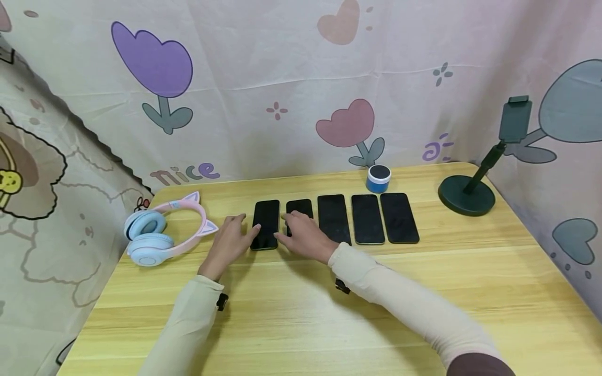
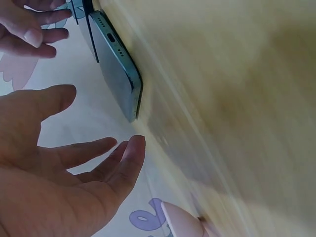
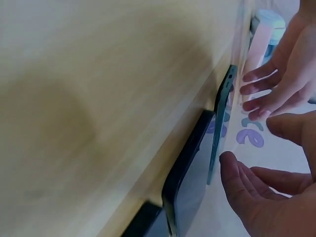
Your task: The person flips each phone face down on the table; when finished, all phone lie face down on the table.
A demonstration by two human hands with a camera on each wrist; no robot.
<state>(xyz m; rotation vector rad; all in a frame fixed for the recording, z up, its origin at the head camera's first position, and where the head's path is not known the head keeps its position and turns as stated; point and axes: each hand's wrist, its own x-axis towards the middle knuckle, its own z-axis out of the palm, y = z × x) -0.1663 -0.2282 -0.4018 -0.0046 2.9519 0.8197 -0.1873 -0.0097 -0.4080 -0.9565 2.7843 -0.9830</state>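
Note:
Several dark-screened smartphones lie in a row on the wooden table. Beside the leftmost smartphone (image 1: 265, 225) is my left hand (image 1: 229, 243), thumb over its near-left part in the head view. The left wrist view shows that hand (image 2: 74, 173) with relaxed fingers apart from the phone's greenish edge (image 2: 118, 49). My right hand (image 1: 305, 236) hovers over the second smartphone (image 1: 299, 207) and hides its lower part, with thumb and forefinger pointing toward the leftmost one. From the right wrist, the hand (image 3: 276, 192) appears with fingers loosely bent and nothing between them.
Pink and blue cat-ear headphones (image 1: 152, 243) lie at the left. Behind the row stands a small blue-and-white jar (image 1: 378, 180) with a dark top. A dark green phone stand (image 1: 466, 196) occupies the back right. Printed cloth (image 1: 263, 62) hangs along the table's back edge.

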